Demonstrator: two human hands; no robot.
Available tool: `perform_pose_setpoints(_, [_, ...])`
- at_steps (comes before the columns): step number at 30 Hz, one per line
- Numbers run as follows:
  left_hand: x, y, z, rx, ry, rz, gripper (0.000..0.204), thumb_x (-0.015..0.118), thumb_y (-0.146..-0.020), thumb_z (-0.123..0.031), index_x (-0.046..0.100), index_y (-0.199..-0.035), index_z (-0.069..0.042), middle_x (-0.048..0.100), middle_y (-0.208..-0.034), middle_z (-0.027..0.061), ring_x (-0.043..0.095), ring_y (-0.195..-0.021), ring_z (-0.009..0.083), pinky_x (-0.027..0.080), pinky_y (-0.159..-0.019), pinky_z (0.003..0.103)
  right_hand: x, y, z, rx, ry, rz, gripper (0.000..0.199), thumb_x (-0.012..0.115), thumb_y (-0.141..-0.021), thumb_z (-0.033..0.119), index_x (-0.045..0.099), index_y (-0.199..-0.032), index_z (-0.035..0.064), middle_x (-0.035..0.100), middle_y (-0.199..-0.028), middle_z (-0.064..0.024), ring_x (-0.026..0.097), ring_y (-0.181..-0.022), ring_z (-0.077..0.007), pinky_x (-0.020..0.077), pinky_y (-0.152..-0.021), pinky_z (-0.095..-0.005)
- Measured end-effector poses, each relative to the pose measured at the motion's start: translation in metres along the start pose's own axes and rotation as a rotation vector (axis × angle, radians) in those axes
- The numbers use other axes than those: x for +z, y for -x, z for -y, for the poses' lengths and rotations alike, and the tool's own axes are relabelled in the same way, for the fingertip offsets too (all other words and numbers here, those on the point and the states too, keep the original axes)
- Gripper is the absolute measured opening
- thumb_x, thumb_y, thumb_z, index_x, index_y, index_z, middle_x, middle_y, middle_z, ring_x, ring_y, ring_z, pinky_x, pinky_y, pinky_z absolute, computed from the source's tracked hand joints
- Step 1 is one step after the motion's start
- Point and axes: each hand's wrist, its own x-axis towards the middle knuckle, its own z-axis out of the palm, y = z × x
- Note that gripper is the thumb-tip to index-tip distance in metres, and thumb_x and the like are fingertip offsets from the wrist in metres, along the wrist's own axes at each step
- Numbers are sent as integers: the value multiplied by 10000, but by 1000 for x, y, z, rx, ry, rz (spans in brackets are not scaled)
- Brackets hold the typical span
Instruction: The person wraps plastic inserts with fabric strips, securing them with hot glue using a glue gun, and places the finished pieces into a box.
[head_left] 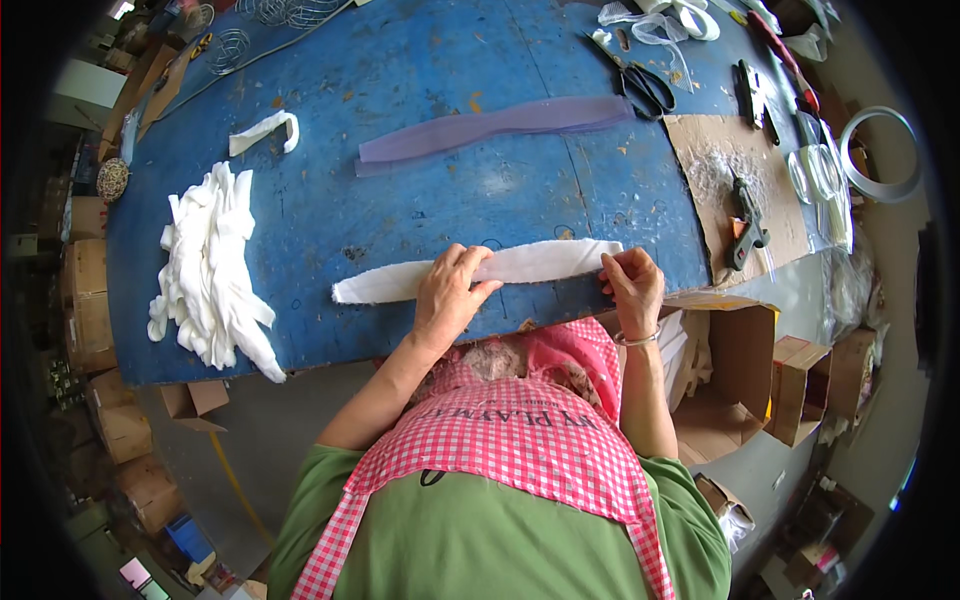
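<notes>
A long white fabric strip (550,262), slightly wider in the middle, lies across the blue table near its front edge. Its middle looks faintly pinkish. My left hand (450,295) is closed over the strip left of its middle, thumb and fingertips gripping the cloth. At the strip's right end, my right hand (633,288) pinches the corner between thumb and fingers. Farther back, a sheer purple fabric strip (490,130) lies flat. To the left sits a heap of white fabric strips (212,265), with one folded white strip (264,133) behind it.
Black-handled scissors (645,88) touch the purple strip's right end. A glue gun (745,225) rests on a cardboard sheet (700,150). Pliers (758,100) and a tape roll (880,155) lie at the right. An open carton (730,370) stands below the table's right front edge.
</notes>
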Motion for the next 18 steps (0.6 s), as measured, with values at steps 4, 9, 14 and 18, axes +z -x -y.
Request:
perform_pose_setpoints(4, [-1, 0, -1, -36, 28, 34, 363, 734, -695, -185, 552, -997, -96, 537, -858, 57, 563, -827, 231, 477, -719, 343, 1, 0, 3, 13, 52, -5, 156, 665, -801, 116, 580, -754, -6, 614, -622, -43, 579, -542, -78, 461, -488, -215])
perform_pose_setpoints(9, [-2, -1, 0, -13, 14, 11, 349, 746, -689, -153, 575, -984, -78, 548, -861, 61, 593, -749, 194, 520, -657, 302, 2, -1, -2, -44, 238, -88, 175, 679, -778, 154, 585, -754, 8, 630, -624, -73, 602, -509, -130, 466, -484, -240])
perform_pose_setpoints(14, [-1, 0, 1, -50, 61, 42, 342, 732, -697, -179, 557, -978, -93, 535, -847, 58, 562, -817, 227, 474, -713, 342, 2, 0, 2, -60, 263, -130, 191, 678, -778, 174, 586, -759, 7, 626, -614, -83, 607, -503, -154, 467, -476, -263])
perform_pose_setpoints(18, [-1, -1, 1, -2, 27, 2, 344, 747, -688, -152, 577, -977, -78, 545, -852, 60, 587, -735, 191, 516, -646, 299, 3, -1, 3, -29, 272, -140, 193, 672, -785, 176, 587, -767, 3, 622, -607, -86, 602, -493, -159, 466, -471, -274])
